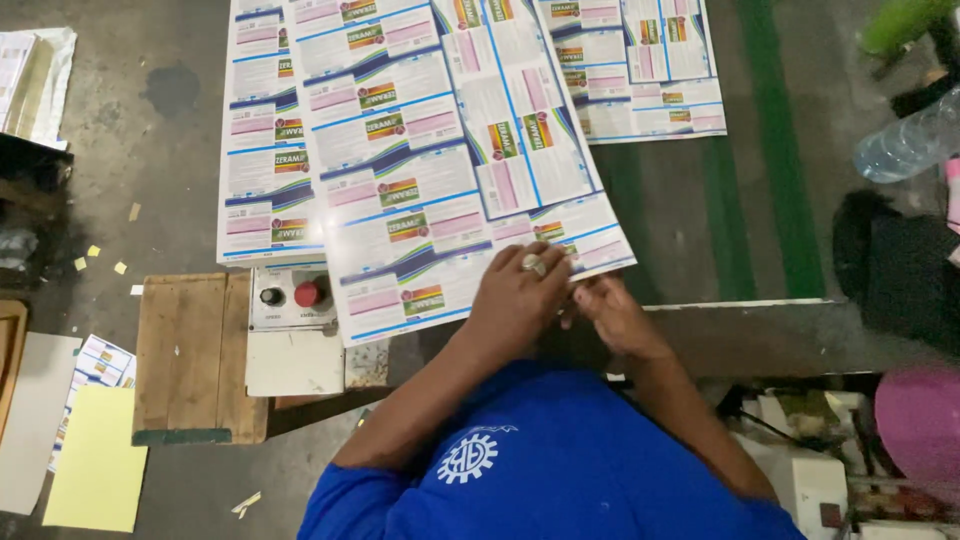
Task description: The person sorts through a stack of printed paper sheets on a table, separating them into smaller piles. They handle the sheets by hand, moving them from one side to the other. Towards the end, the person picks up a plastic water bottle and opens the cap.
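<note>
Large glossy printed label sheets [420, 150] lie fanned out in overlapping stacks on a dark work surface [700, 210]. My left hand [518, 298], with a ring on one finger, presses flat on the near edge of the front sheet [400, 260]. Just beside it, my right hand [612, 315] pinches that sheet's near right corner, fingertips touching the left hand. Both forearms reach up from my blue shirt [540, 460] at the bottom of the view.
A grey control box [292, 296] with a black and a red button sits left of my hands, on a wooden stand [190, 355]. Yellow paper [95, 460] lies bottom left. A plastic bottle [905, 145] is at the right, a pink object [920, 420] below it.
</note>
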